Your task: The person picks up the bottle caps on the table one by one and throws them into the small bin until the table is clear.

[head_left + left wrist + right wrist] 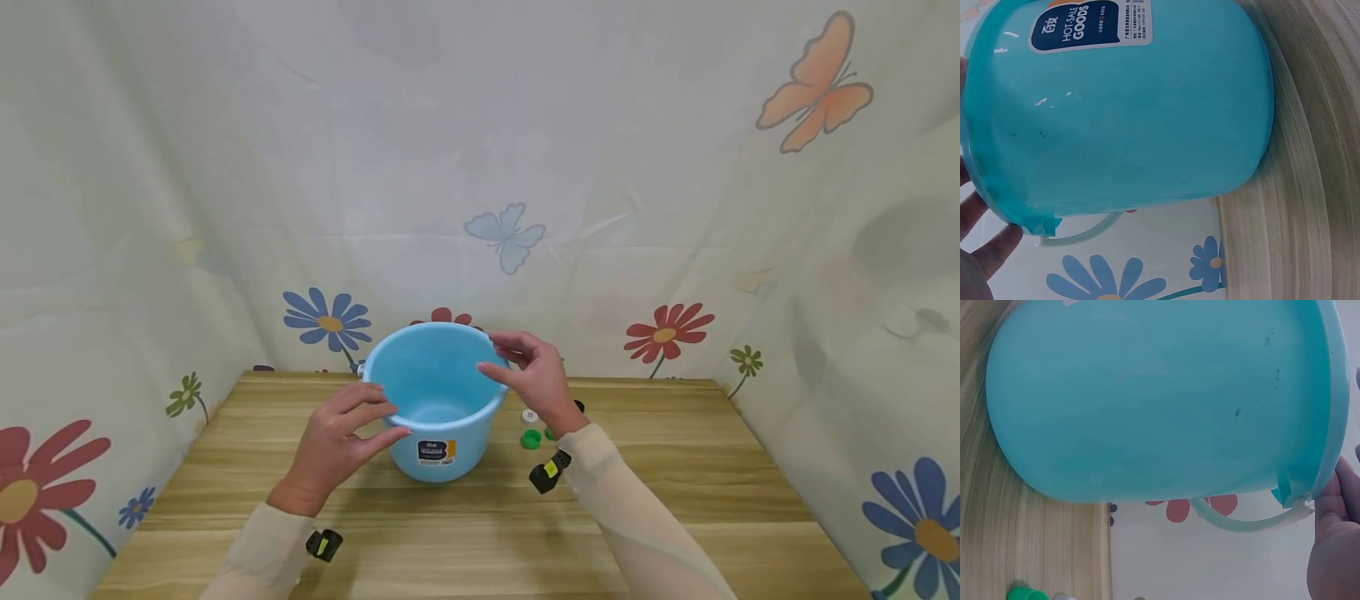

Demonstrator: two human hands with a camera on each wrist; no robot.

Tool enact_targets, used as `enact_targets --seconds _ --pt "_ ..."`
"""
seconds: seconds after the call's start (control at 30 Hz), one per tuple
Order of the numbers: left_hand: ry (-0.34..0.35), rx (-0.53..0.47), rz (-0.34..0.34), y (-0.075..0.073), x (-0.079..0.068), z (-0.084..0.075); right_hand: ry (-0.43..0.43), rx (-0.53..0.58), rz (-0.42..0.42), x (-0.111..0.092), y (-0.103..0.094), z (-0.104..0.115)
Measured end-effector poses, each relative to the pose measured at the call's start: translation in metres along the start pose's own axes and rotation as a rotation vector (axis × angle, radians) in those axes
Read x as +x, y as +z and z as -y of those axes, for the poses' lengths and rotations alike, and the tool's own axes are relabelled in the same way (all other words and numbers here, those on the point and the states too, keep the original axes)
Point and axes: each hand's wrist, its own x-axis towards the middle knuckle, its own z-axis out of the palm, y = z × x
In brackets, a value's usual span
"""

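A light blue plastic bucket (pixel 442 454) stands upright on the wooden table, a dark label (pixel 1091 25) on its front. At the left front of the rim is my left hand (pixel 337 446), fingers spread and loosely bent, the fingertips right at the edge. My right hand (pixel 536 379) is at the right side of the rim, its thumb reaching over the opening. In the right wrist view the right fingers (pixel 1335 500) lie beside the rim near the handle joint. A pale handle (pixel 1254 524) hangs behind the bucket.
Right of the bucket lie a green cap (pixel 531 439) and a white cap (pixel 529 416), with another green piece and a black one partly hidden by my right hand. The wooden table (pixel 465 542) ends at a flowered curtain (pixel 420 167) at the back and sides.
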Motion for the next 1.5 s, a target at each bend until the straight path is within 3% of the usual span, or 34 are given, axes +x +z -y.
enact_targets --seconds 0.4,0.77,1.5 --pt "0.008 -0.002 -0.003 0.000 0.000 0.000 0.054 0.031 0.011 -0.004 -0.002 0.009" --pt "0.026 0.000 -0.009 0.000 0.001 -0.001 0.037 -0.005 -0.016 -0.006 -0.013 -0.004" --pt "-0.001 0.010 0.005 0.000 0.000 0.001 0.017 -0.076 -0.055 -0.015 -0.043 -0.014"
